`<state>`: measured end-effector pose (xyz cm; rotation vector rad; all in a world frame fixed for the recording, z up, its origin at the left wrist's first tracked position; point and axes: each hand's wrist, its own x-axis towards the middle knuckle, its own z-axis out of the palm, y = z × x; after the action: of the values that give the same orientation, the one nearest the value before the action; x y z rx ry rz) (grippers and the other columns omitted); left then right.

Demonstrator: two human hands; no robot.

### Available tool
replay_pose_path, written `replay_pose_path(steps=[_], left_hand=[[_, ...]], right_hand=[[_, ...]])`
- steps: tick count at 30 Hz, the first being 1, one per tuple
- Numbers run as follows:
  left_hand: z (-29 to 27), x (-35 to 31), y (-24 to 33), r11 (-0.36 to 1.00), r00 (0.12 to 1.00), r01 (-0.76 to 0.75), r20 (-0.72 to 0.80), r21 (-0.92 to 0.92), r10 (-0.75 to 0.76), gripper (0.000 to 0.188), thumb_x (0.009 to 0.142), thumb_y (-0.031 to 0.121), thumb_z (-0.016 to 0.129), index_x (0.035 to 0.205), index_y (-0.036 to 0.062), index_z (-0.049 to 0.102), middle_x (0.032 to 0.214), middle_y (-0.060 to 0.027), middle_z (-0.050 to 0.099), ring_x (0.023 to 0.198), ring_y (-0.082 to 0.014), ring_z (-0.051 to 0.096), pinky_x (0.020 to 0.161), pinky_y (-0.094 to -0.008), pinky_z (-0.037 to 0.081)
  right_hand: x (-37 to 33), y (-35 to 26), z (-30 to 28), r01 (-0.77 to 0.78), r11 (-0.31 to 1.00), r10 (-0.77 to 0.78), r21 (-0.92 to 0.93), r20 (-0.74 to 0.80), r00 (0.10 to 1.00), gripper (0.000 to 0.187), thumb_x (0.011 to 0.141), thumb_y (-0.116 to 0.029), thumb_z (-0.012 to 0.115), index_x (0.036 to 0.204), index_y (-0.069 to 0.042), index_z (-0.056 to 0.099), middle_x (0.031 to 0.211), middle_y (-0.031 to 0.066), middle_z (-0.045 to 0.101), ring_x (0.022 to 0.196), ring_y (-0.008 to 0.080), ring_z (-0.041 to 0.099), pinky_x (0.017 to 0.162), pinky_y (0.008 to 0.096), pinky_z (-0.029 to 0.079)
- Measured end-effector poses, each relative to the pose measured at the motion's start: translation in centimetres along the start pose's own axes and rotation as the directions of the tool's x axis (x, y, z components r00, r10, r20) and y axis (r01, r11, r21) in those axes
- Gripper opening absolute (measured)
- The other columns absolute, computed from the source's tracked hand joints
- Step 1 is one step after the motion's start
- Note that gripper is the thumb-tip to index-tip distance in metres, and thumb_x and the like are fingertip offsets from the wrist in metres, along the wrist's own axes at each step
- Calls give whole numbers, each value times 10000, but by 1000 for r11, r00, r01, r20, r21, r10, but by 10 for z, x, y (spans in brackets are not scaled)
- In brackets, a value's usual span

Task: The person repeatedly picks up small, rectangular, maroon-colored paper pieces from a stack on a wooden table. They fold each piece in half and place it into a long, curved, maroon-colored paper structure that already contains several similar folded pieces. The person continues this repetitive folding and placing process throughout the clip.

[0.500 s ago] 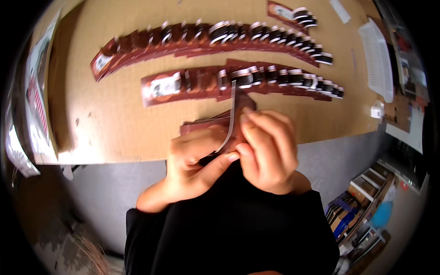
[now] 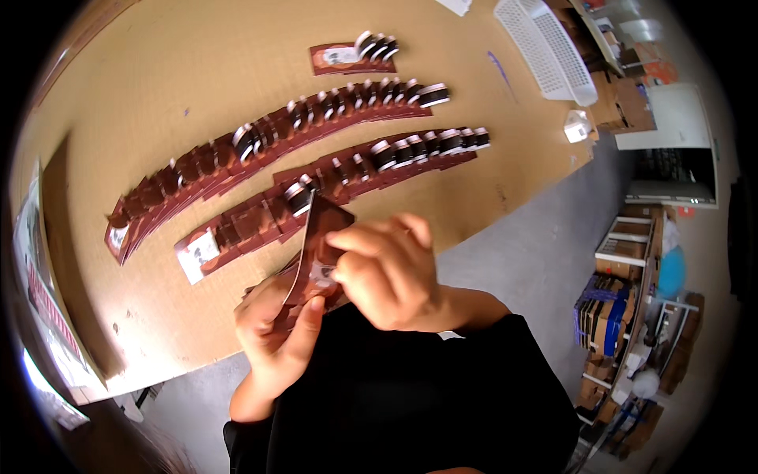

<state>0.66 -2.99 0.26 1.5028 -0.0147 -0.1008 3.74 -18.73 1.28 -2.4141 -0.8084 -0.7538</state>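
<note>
The left hand (image 2: 272, 336) grips a maroon card (image 2: 322, 237) by the near edge of the tabletop (image 2: 458, 217); the right hand (image 2: 391, 272) meets its face, whether pinching I cannot tell. Uneven pressure could crease it, and a forward swing could knock the overlapping card row (image 2: 254, 223) askew.

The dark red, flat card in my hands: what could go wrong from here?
Two possible slips: the dark red, flat card might crease or bend, since the left hand grips its lower part while the fingers of the right hand are at its face. Its far corner also appears close to the nearer row of overlapping dark red cards, so it might nudge them out of line.
</note>
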Motion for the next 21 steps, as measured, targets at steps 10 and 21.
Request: replay_pose_path(steps=[10,21], left_hand=[[-12,4,-10,996,998,-52,27,-78,54,24,759,-22,572,769,-8,555,690,-18,516,578,-56,452,515,-192,354],[-15,8,-7,980,999,22,50,-199,-12,14,790,-19,539,779,-13,533,713,-1,494,599,-39,441,522,-177,348]], right_hand=[[4,33,-12,-441,684,337,581,284,898,101,885,-13,435,841,45,505,862,112,607,674,82,515,600,207,422],[2,42,-6,-486,530,389,694,310,867,62,798,45,526,859,38,538,787,46,570,696,65,477,619,193,383]])
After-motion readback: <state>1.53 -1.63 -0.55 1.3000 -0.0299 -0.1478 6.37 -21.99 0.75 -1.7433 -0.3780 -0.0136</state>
